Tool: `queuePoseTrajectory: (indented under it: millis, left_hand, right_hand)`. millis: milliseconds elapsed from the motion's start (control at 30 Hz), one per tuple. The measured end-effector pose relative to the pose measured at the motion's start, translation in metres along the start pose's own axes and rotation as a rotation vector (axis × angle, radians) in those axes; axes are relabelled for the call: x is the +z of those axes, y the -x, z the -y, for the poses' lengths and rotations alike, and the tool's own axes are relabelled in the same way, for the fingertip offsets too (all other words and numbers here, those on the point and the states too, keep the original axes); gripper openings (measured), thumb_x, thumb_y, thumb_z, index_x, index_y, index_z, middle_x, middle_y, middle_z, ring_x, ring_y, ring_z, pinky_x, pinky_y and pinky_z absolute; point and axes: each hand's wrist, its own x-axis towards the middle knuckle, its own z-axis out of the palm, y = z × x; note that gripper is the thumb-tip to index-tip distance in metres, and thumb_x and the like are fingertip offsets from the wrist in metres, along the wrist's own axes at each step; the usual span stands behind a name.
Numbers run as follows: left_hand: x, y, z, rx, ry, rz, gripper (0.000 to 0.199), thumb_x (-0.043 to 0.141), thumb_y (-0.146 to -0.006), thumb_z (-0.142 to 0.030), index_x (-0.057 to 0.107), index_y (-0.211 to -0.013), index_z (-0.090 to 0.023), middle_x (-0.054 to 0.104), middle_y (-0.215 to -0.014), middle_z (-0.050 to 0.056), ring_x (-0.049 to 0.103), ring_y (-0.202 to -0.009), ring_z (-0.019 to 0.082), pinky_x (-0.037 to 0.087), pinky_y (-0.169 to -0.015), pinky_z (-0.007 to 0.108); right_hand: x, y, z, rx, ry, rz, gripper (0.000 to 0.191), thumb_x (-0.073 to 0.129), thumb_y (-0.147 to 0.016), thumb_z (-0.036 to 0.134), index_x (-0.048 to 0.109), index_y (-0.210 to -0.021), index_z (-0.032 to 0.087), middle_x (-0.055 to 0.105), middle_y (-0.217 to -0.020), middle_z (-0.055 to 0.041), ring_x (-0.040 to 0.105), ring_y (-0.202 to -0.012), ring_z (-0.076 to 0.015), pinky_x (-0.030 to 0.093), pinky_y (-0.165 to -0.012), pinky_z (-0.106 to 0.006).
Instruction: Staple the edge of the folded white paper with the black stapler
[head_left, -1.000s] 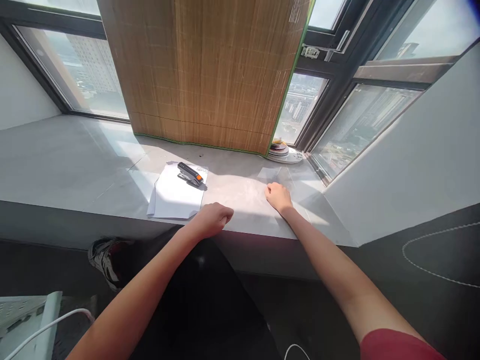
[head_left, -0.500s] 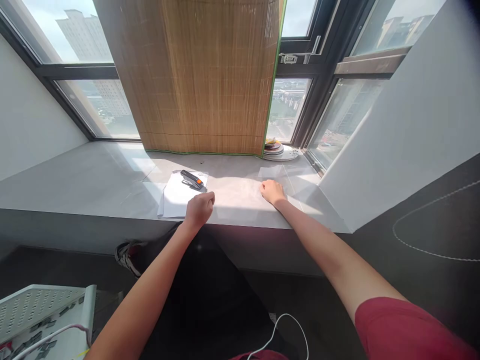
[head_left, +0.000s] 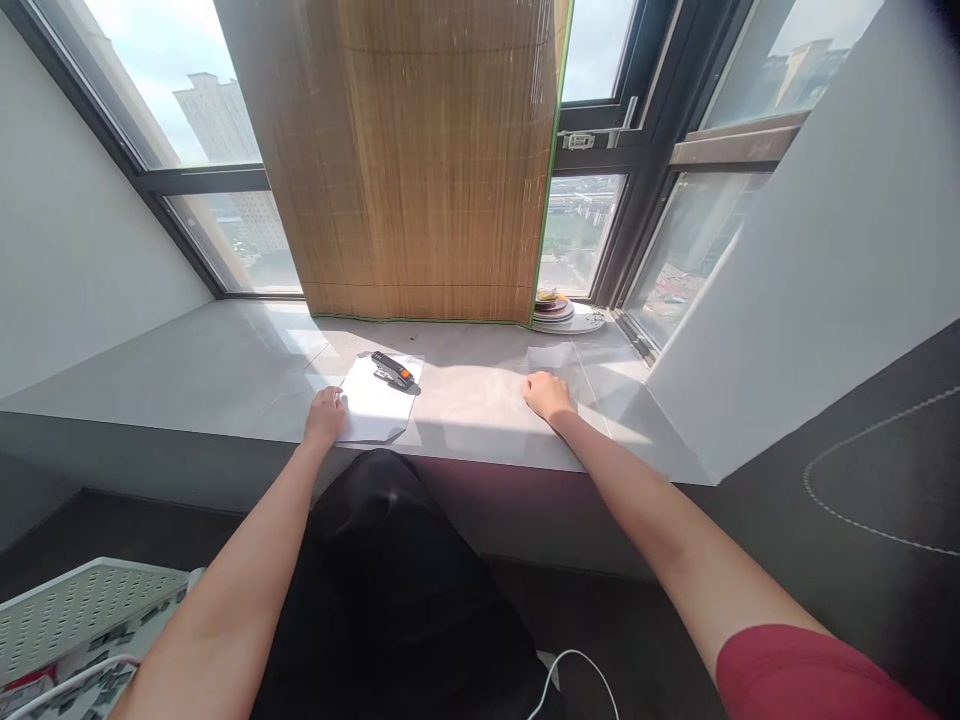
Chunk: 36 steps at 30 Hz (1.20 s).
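White sheets of paper [head_left: 371, 415] lie near the sill's front edge, with a black and orange stapler [head_left: 394, 371] on top at their back right. At the left edge of the paper, my left hand [head_left: 325, 415] has its fingers closed on the sheet's edge; the fingertips are partly hidden. My right hand [head_left: 547, 395] rests on the sill to the right, curled into a fist with nothing visible in it. Just behind that fist lies a thin translucent sheet [head_left: 550, 356].
A bamboo blind [head_left: 435, 170] hangs over the window behind the sill [head_left: 472, 400]. Stacked plates [head_left: 555, 308] stand by the right window corner. Below the sill at left is a white perforated rack [head_left: 90, 600]; a white cable [head_left: 574, 654] loops near my leg.
My left hand has moved left, from the paper's right side to its left edge, and closed there. My right hand stays in place as a fist. The view has shifted slightly.
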Motion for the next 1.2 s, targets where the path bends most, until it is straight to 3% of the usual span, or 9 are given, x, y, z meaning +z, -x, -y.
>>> queuePoseTrajectory:
  millis: [100,200,333,433,533,733,833,1033,1200]
  left_hand:
    - [0.01,0.0,0.001,0.047,-0.128,0.046,0.042,0.044,-0.102,-0.017,0.063,-0.139,-0.011,0.066,-0.145,0.022,0.06,-0.135,0.032,0.043,-0.118,0.046]
    - [0.007,0.0,-0.01,-0.017,-0.319,0.002,0.041,0.047,-0.102,-0.025,0.07,-0.132,-0.011,0.062,-0.148,0.026,0.055,-0.139,0.041,0.04,-0.118,0.058]
    - [0.008,-0.002,-0.04,-0.005,-0.436,-0.029,0.043,0.048,-0.101,-0.023,0.074,-0.127,-0.001,0.058,-0.153,0.029,0.051,-0.143,0.04,0.039,-0.119,0.051]
    - [0.025,0.002,-0.058,0.104,-0.412,0.04,0.058,0.045,-0.107,-0.033,0.062,-0.148,0.006,0.046,-0.168,0.03,0.041,-0.156,0.04,0.031,-0.127,0.05]
    - [0.043,0.005,-0.061,0.095,-0.401,0.123,0.074,0.041,-0.111,-0.046,0.044,-0.165,0.005,0.038,-0.174,0.032,0.036,-0.162,0.044,0.03,-0.129,0.058]
    - [0.06,0.008,-0.065,0.05,-0.374,0.193,0.079,0.031,-0.113,-0.049,0.031,-0.173,0.003,0.023,-0.18,0.029,0.022,-0.169,0.045,0.021,-0.133,0.062]
    - [0.068,0.025,-0.09,0.075,-0.364,0.205,0.08,0.032,-0.113,-0.05,0.031,-0.173,0.003,0.022,-0.18,0.028,0.022,-0.169,0.045,0.022,-0.134,0.062]
    - [0.09,0.075,-0.166,0.122,-0.347,0.123,0.078,0.043,-0.11,-0.05,0.038,-0.172,-0.002,0.031,-0.178,0.029,0.028,-0.167,0.046,0.024,-0.133,0.063]
    - [0.104,0.088,-0.207,0.098,-0.334,0.117,0.077,0.043,-0.108,-0.047,0.045,-0.169,0.0,0.039,-0.172,0.033,0.027,-0.166,0.051,0.021,-0.132,0.07]
  right_hand:
    - [0.0,0.0,0.0,0.0,0.004,0.003,0.042,0.04,-0.108,0.028,0.081,-0.105,0.021,0.078,-0.117,-0.014,0.073,-0.102,-0.0265,0.046,-0.086,-0.033]
    - [0.001,-0.001,0.001,-0.002,0.018,0.002,0.041,0.041,-0.108,0.028,0.081,-0.103,0.021,0.078,-0.118,-0.0137,0.073,-0.102,-0.0263,0.045,-0.085,-0.032]
    - [0.001,-0.002,0.001,-0.004,0.033,0.001,0.041,0.041,-0.108,0.027,0.081,-0.101,0.02,0.078,-0.118,-0.0141,0.073,-0.101,-0.0263,0.044,-0.083,-0.032]
    - [0.0,-0.002,0.002,0.002,0.039,0.006,0.042,0.041,-0.108,0.027,0.082,-0.101,0.02,0.078,-0.117,-0.0136,0.072,-0.1,-0.0261,0.044,-0.083,-0.032]
    - [-0.001,-0.001,0.003,0.003,0.038,0.007,0.043,0.041,-0.108,0.027,0.083,-0.102,0.021,0.078,-0.115,-0.0134,0.072,-0.1,-0.0254,0.044,-0.084,-0.031]
    - [0.0,-0.002,0.003,0.009,0.034,0.001,0.041,0.042,-0.107,0.026,0.08,-0.095,0.02,0.078,-0.107,-0.0123,0.07,-0.09,-0.0231,0.039,-0.076,-0.031]
    - [0.001,-0.002,0.003,0.017,0.036,-0.004,0.04,0.042,-0.107,0.025,0.078,-0.091,0.02,0.077,-0.102,-0.0113,0.068,-0.085,-0.022,0.036,-0.073,-0.032]
    - [-0.003,-0.001,0.006,0.025,0.039,0.005,0.038,0.042,-0.107,0.026,0.075,-0.088,0.02,0.076,-0.101,-0.0094,0.067,-0.083,-0.021,0.034,-0.072,-0.032]
    - [-0.006,-0.001,0.01,0.044,0.061,0.024,0.04,0.041,-0.109,0.028,0.076,-0.091,0.021,0.076,-0.103,-0.0095,0.068,-0.087,-0.0213,0.036,-0.074,-0.031]
